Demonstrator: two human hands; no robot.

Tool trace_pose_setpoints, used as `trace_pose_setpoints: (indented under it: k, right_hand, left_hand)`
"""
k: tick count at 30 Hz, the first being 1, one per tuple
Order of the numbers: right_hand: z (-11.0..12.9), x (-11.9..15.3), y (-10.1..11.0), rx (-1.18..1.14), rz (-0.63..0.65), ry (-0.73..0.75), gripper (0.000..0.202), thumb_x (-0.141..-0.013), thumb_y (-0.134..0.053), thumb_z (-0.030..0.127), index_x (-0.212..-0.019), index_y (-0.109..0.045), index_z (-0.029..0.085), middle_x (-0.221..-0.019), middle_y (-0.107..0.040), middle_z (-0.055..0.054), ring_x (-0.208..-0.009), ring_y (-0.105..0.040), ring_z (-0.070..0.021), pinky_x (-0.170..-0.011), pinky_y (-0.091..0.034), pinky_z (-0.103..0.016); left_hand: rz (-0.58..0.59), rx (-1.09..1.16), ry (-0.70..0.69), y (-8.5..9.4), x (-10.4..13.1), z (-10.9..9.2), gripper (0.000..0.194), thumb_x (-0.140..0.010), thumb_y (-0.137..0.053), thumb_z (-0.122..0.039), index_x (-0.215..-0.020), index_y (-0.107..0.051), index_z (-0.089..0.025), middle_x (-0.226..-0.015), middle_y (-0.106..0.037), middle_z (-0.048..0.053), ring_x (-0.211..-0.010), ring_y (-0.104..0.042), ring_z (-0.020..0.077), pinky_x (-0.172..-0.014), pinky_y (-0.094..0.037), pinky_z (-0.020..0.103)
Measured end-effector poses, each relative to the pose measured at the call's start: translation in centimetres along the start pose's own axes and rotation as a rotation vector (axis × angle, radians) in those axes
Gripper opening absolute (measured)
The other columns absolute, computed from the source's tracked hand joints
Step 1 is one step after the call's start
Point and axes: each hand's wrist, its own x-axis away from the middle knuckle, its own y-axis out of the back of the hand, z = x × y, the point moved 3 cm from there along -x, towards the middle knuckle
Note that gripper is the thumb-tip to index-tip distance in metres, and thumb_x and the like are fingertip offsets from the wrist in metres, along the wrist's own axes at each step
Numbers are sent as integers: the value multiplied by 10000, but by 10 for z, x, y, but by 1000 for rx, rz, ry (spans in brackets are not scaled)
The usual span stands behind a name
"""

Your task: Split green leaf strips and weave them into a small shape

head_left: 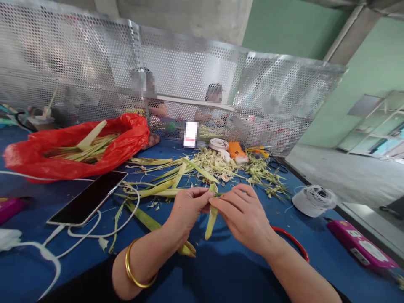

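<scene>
I look through the head camera at a blue table (pixel 246 273) with two bare hands at work over its middle. The left hand (pixel 189 206) is closed, pinching a green leaf strip (pixel 212 223) between thumb and finger. The right hand (pixel 244 214) comes in from the right and grips the same strip with its fingertips. So the strip is between the two hands, and one end hangs down toward the near side. I see a gold bangle (pixel 128 265) on the left arm.

On the right I spot a purple case (pixel 360 244) with white letters. I think the first one is a B, but the rest is too blurry for me to read. Just beyond it is a spool of white string (pixel 311 204).

Past the hands I see a big heap of leaf scraps (pixel 217 165), with an orange thing (pixel 237 150) at its far edge. A bright white thing (pixel 190 134) stands farther off. It has pink marks, too fuzzy to read.

On the left, a dark phone (pixel 88 200) lies in front of a red bag (pixel 66 166) with long leaves in it.
</scene>
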Motion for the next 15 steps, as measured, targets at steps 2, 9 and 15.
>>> trace_pose_setpoints:
  k: [2, 9, 15]
  right_hand:
    - [0, 1, -4, -4, 12, 21, 232, -905, -440, 90, -955, -638, 199, -818, -672, -25, -704, -562, -129, -837, -369, -344]
    - [4, 0, -6, 11, 68, 29, 202, -887, -423, 104, -907, -617, 154, -781, -655, -45, -707, -580, -152, -758, -401, -332]
    - [8, 2, -6, -66, -26, -143, 181, -894, -479, 234, -995, -606, 151, -811, -668, -63, -703, -596, -166, -684, -412, -308]
  left_hand:
    - [6, -10, -9, -1, 2, -2, 257, -577, -782, -354, -660, -708, -122, -568, -604, 0, -499, -502, 84, -545, -445, 215]
    - [-50, 64, -14, 0, 1, 0, 275, -560, -799, -361, -655, -699, -123, -565, -589, -7, -493, -495, 78, -548, -448, 222]
    - [-110, 65, -111, 1, 0, -1, 222, -590, -778, -321, -669, -710, -126, -553, -579, -19, -507, -480, 81, -541, -435, 212]
